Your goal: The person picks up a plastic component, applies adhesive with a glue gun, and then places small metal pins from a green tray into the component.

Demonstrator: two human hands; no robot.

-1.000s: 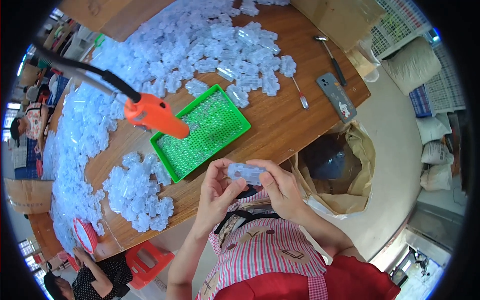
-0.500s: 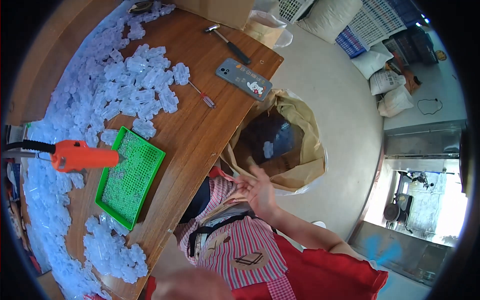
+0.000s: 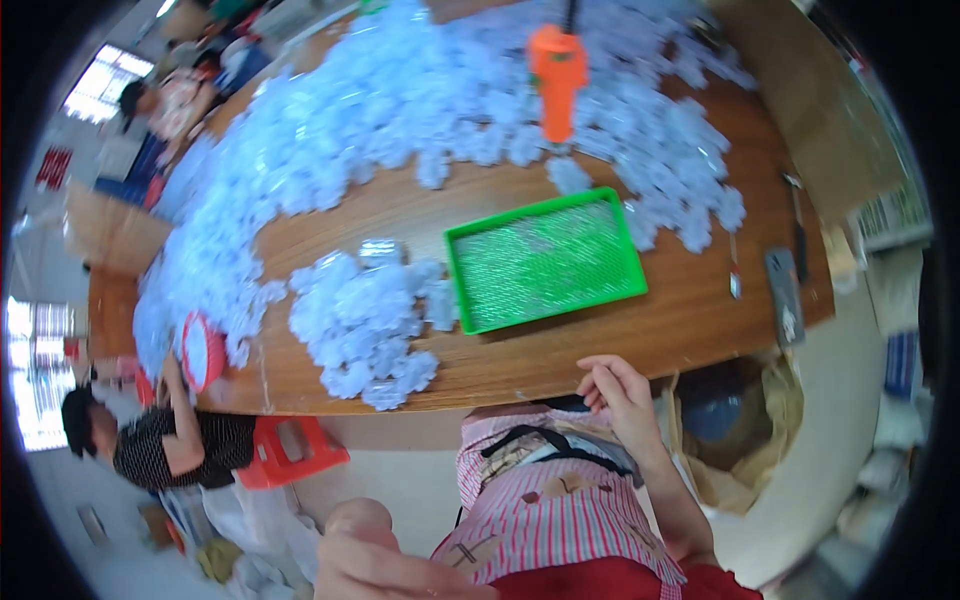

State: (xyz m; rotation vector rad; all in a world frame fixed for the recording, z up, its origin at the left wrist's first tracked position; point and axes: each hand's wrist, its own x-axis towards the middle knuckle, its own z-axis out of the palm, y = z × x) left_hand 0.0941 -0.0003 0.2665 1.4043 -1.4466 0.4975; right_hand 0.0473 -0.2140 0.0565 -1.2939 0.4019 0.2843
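- Head view: right hand (image 3: 618, 398) at the bench (image 3: 560, 355) edge, fingers curled, grasping nothing I can make out.
- Left hand (image 3: 372, 560) blurry down low; can't tell its grip.
- Looks between pieces: clear plastic parts (image 3: 365, 325) sit beside the green tray (image 3: 545, 258), so next means reaching there.

The green tray (image 3: 545, 260) lies on the wooden tabletop (image 3: 520, 360), near its front edge. Left of the tray there is a small heap of pale blue plastic pieces (image 3: 365, 320), and behind the tray an orange tool (image 3: 557, 75) hangs over a much larger heap. Below the tray, at the tabletop edge, the right hand (image 3: 620, 395) is raised with loosely curled fingers. The left hand (image 3: 385, 560) is blurred, well below the tray.
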